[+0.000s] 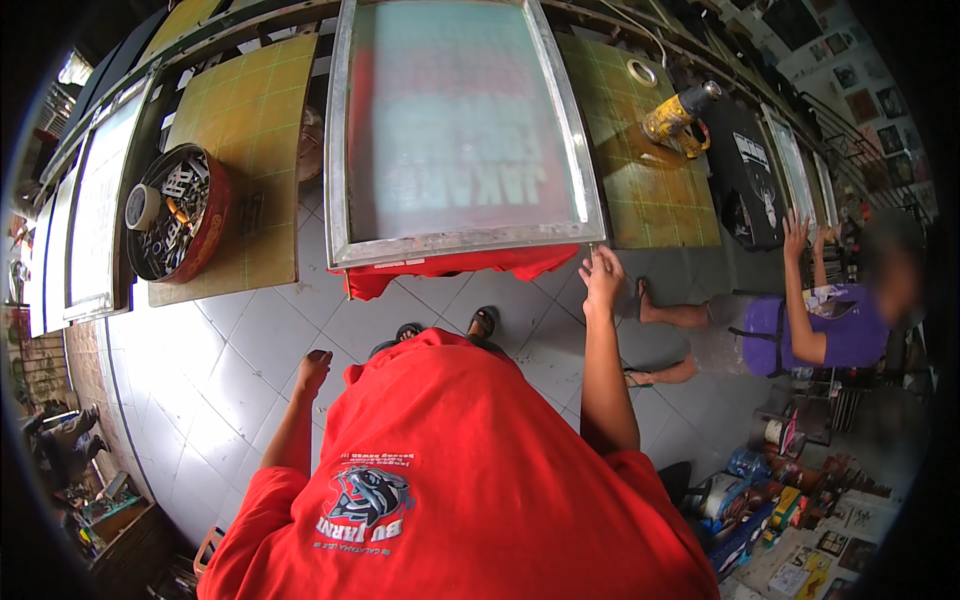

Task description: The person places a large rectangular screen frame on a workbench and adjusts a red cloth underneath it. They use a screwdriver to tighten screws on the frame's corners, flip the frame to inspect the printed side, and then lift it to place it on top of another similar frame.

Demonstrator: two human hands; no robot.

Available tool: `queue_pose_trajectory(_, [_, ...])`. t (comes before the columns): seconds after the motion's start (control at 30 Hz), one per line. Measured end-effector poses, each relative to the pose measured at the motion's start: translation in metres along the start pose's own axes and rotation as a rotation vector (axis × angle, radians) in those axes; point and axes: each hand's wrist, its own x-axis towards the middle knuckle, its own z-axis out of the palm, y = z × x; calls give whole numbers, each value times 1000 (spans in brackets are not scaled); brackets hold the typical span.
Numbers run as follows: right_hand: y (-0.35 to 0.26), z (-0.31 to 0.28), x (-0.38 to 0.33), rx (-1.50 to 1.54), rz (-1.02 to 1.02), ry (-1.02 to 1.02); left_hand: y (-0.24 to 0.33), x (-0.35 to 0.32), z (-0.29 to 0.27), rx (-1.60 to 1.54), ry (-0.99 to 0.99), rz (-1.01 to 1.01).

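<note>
nearest is the wearer's red shirt (470,420), above a pale tiled floor (360,310). the left hand (316,367) hangs out to the side, well apart from everything; its fingers are curled, and i cannot tell whether its grip has anything small inside. the right hand (602,278) is up at the near right corner of the frame (460,242), fingers bent and narrow; i cannot tell whether its grip pinches the corner or only touches it.

the frame is straight ahead, above a red cloth (470,263) that pokes out past its near edge. to work this corner well, i would keep the touch light and the frame level, bring the free left hand to the other near corner, and keep the mesh from dragging over the cloth.

counted beyond: one round tin (215,238) of small metal bits on the left board (270,210); one heat gun (664,120) on the right board (670,222); two tape rolls, one white (142,190) in the tin, one pale (653,78) near the heat gun; one black cloth (745,180); one other person (770,335) in purple, both hands raised.
</note>
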Motion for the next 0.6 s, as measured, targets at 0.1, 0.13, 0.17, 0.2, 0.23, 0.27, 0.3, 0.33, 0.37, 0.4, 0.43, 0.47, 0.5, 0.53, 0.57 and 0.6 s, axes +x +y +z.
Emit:
queue_pose_trajectory(0.1, [1,-2,-4,-136,-35,-15,-1,-5,4,17,36,29])
queue_pose_trajectory(0.13, [2,-2,-5,-194,-55,-12,-2,-6,5,34,54,3])
queue_pose_trajectory(0.17, [3,-2,-7,-235,-135,3,-3,-8,5,25,60,47])
queue_pose_trajectory(0.2, [3,-3,-7,-234,-193,-1,-3,-9,5,27,62,49])
queue_pose_trajectory(0.23, [4,-3,-7,-245,-230,6,-5,-9,4,26,59,50])
queue_pose_trajectory(0.27, [4,-3,-6,-240,-253,7,-6,-8,3,45,35,36])
queue_pose_trajectory(0.3, [5,-4,-5,-268,-292,19,-7,-6,1,59,6,23])
queue_pose_trajectory(0.33, [6,-3,-3,-280,-316,24,-7,-3,-1,100,-14,-51])
queue_pose_trajectory(0.37, [7,-3,-2,-285,-301,42,-8,-2,-3,75,-26,11])
queue_pose_trajectory(0.4, [7,0,4,-305,-372,47,-6,4,-4,71,-22,24])
queue_pose_trajectory(0.43, [9,0,3,-326,-391,64,-7,4,-5,74,-33,27])
queue_pose_trajectory(0.47, [11,1,5,-326,-415,75,-7,5,-6,69,-20,19])
queue_pose_trajectory(0.5, [12,2,6,-357,-433,96,-7,5,-7,66,-16,14])
queue_pose_trajectory(0.53, [13,2,7,-369,-453,111,-7,3,-7,62,-12,9])
queue_pose_trajectory(0.57, [13,2,7,-387,-416,126,-6,2,-7,56,-9,9])
queue_pose_trajectory(0.6, [12,2,7,-381,-473,109,-6,-1,-6,50,-6,9])
